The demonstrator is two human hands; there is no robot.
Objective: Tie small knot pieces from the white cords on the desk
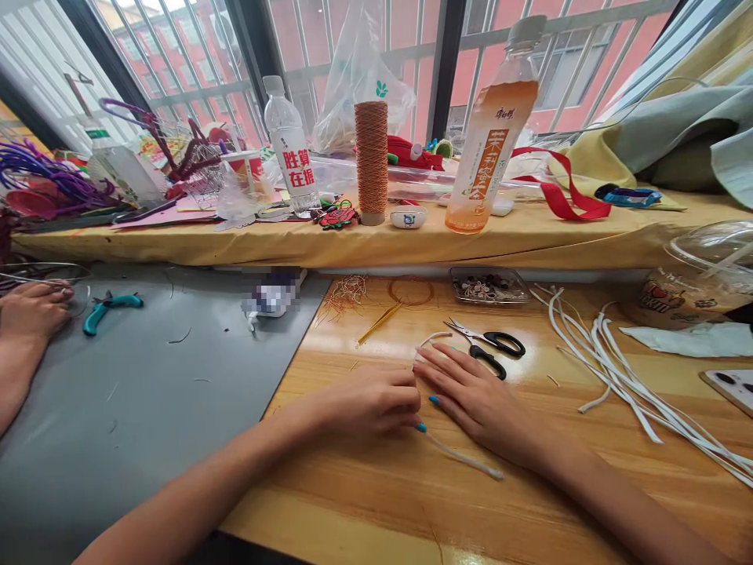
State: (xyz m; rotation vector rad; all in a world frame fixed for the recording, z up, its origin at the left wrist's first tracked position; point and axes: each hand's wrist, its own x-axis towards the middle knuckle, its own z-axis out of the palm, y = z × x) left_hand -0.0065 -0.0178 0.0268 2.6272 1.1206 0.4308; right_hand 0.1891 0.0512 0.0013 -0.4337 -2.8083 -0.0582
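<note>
My left hand [376,400] is closed, fingers curled, gripping the middle of a short white cord [467,461] just above the wooden table. One end of the cord runs out below my hands toward the right; the other curves up beyond my fingertips. Close against it, my right hand [471,396] lies with its fingers stretched out, fingertips by the cord. The exact spot where the cord passes between the hands is hidden. Just beyond my right hand rest black-handled scissors [485,345], blades parted.
White cords [617,369] lie at right near a plastic cup [676,290] and a phone [732,384]. Behind are a clear box of small parts [489,286] and a wire coil [410,291]. Another person's hand [32,310] and teal pliers [109,310] are left. Bottles [497,133] and a thread spool [372,161] line the sill.
</note>
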